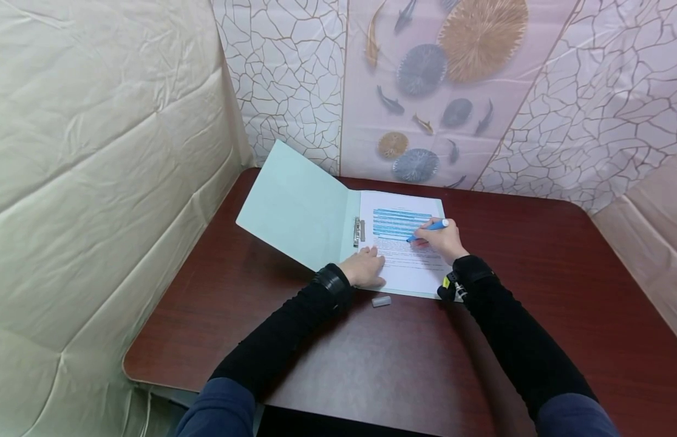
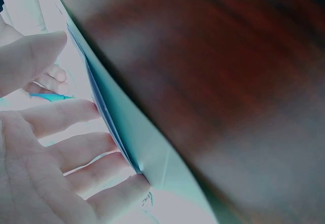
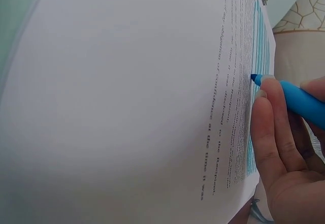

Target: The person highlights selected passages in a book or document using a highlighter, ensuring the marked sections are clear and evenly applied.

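Observation:
My right hand [image 1: 441, 240] pinches a blue highlighter [image 3: 299, 99], its tip down at a line of print on a white sheet [image 1: 409, 273]. Above the tip, in the head view, several lines carry blue highlighting [image 1: 401, 223]; the print below is unmarked. The sheet lies in a pale green folder [image 1: 300, 206], whose cover is raised to the left. With fingers spread, my left hand [image 1: 364, 267] rests on the sheet's lower left corner. In the left wrist view, the fingers [image 2: 61, 117] reach along the edge of the papers.
A small whitish cap [image 1: 381, 301] lies on the dark red table [image 1: 535, 291] just in front of the folder. A metal clip [image 1: 357, 232] sits at the folder's spine. Patterned cloth [image 1: 294, 67] hangs behind the table, and pale quilted fabric [image 1: 98, 182] covers the left side.

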Demonstrator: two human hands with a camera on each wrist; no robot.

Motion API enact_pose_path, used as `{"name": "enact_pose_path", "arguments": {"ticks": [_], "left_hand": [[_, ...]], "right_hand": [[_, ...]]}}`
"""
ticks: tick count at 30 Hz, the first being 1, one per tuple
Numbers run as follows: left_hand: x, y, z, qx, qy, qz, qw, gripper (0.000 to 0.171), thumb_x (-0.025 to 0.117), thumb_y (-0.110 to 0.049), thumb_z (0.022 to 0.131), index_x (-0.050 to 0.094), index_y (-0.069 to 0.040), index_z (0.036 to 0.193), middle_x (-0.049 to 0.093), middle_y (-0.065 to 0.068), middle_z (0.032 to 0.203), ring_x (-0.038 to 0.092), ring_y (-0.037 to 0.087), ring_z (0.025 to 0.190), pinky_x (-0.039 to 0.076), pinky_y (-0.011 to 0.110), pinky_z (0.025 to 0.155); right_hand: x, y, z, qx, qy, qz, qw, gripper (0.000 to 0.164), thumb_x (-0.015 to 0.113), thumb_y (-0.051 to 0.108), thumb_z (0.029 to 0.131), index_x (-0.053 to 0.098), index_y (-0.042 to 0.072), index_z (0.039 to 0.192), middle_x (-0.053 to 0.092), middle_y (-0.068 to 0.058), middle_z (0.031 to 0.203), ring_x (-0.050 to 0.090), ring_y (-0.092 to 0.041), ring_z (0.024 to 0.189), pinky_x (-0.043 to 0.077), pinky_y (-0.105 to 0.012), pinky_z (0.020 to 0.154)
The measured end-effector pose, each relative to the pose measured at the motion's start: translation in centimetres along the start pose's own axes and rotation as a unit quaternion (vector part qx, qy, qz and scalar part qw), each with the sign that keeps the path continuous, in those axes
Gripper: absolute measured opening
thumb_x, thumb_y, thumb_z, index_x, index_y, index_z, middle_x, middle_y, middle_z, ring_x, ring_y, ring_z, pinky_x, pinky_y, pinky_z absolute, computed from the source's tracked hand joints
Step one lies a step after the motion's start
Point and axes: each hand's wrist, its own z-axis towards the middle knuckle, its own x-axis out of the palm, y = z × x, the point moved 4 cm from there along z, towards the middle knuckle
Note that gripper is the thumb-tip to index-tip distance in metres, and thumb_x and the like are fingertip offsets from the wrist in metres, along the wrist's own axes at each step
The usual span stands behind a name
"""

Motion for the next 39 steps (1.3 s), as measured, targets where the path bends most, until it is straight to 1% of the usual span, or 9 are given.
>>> {"name": "enact_pose_path", "arguments": {"ticks": [2,6,9,11,15,23,30,36,39], "left_hand": [[0.00,-0.01,-0.01,0.000,0.001,0.000,1.0000,0.060,0.056,-0.037,0.095,0.042,-0.006,0.145,0.027,0.020,0.157,0.027,0.033,0.146,0.027,0.042,0.119],[0.01,-0.02,0.03,-0.002,0.003,-0.001,1.0000,0.060,0.056,-0.037,0.095,0.041,-0.007,0.145,0.027,0.020,0.157,0.026,0.033,0.147,0.027,0.043,0.119],[-0.02,-0.01,-0.02,-0.003,0.004,-0.003,1.0000,0.060,0.055,-0.037,0.095,0.041,-0.007,0.146,0.026,0.019,0.158,0.026,0.033,0.147,0.026,0.043,0.119],[-0.05,-0.01,-0.07,-0.003,0.003,-0.003,1.0000,0.060,0.055,-0.037,0.096,0.041,-0.007,0.146,0.026,0.019,0.158,0.026,0.032,0.147,0.026,0.042,0.120],[-0.17,-0.02,-0.18,-0.001,0.000,0.000,1.0000,0.059,0.055,-0.036,0.096,0.042,-0.006,0.145,0.028,0.020,0.157,0.027,0.032,0.146,0.027,0.041,0.119],[-0.14,-0.03,-0.18,0.000,0.003,-0.010,1.0000,0.060,0.055,-0.036,0.096,0.040,-0.006,0.146,0.026,0.020,0.158,0.025,0.033,0.147,0.025,0.042,0.120],[-0.07,-0.02,-0.08,-0.002,0.003,-0.006,1.0000,0.061,0.056,-0.036,0.095,0.040,-0.006,0.146,0.026,0.020,0.158,0.026,0.033,0.147,0.025,0.042,0.120],[-0.10,-0.04,-0.01,-0.007,0.005,-0.003,1.0000,0.061,0.056,-0.037,0.096,0.040,-0.006,0.146,0.026,0.019,0.158,0.025,0.032,0.147,0.026,0.041,0.120],[-0.10,-0.06,-0.01,-0.007,0.007,-0.002,1.0000,0.061,0.056,-0.037,0.096,0.040,-0.006,0.146,0.026,0.019,0.158,0.026,0.032,0.147,0.026,0.042,0.120]], "right_hand": [[-0.02,-0.03,0.02,0.000,0.002,0.000,1.000,0.020,0.069,0.017,0.086,0.061,-0.001,0.090,0.074,-0.018,0.095,0.074,-0.015,0.077,0.048,-0.045,0.101],[-0.06,-0.03,0.02,-0.006,0.005,-0.004,1.000,0.019,0.068,0.017,0.087,0.061,-0.001,0.090,0.073,-0.019,0.096,0.074,-0.014,0.076,0.056,-0.038,0.089],[-0.13,-0.03,0.02,-0.007,0.005,-0.006,1.000,0.019,0.068,0.017,0.087,0.060,0.000,0.090,0.074,-0.017,0.095,0.074,-0.015,0.076,0.058,-0.034,0.084],[-0.16,-0.03,0.01,-0.005,0.006,-0.005,1.000,0.019,0.068,0.017,0.087,0.060,0.000,0.090,0.074,-0.017,0.094,0.074,-0.016,0.077,0.058,-0.034,0.083],[-0.16,0.06,-0.02,-0.002,0.007,0.002,1.000,0.018,0.067,0.016,0.087,0.060,0.000,0.092,0.073,-0.020,0.097,0.075,-0.018,0.079,0.059,-0.032,0.079],[-0.21,-0.03,0.05,0.000,0.005,-0.002,1.000,0.017,0.067,0.015,0.087,0.061,0.000,0.092,0.073,-0.022,0.099,0.075,-0.018,0.078,0.059,-0.031,0.078],[-0.26,0.02,-0.04,0.004,0.006,0.009,1.000,0.019,0.068,0.016,0.087,0.061,-0.001,0.092,0.074,-0.018,0.096,0.075,-0.020,0.080,0.059,-0.030,0.078],[-0.36,-0.07,0.00,0.006,0.014,0.023,1.000,0.021,0.067,0.014,0.088,0.059,-0.005,0.095,0.070,-0.026,0.104,0.075,-0.022,0.083,0.059,-0.032,0.076],[-0.36,-0.09,0.00,0.005,0.016,0.023,1.000,0.021,0.067,0.013,0.088,0.058,-0.005,0.094,0.069,-0.026,0.105,0.075,-0.020,0.081,0.059,-0.032,0.075]]}}
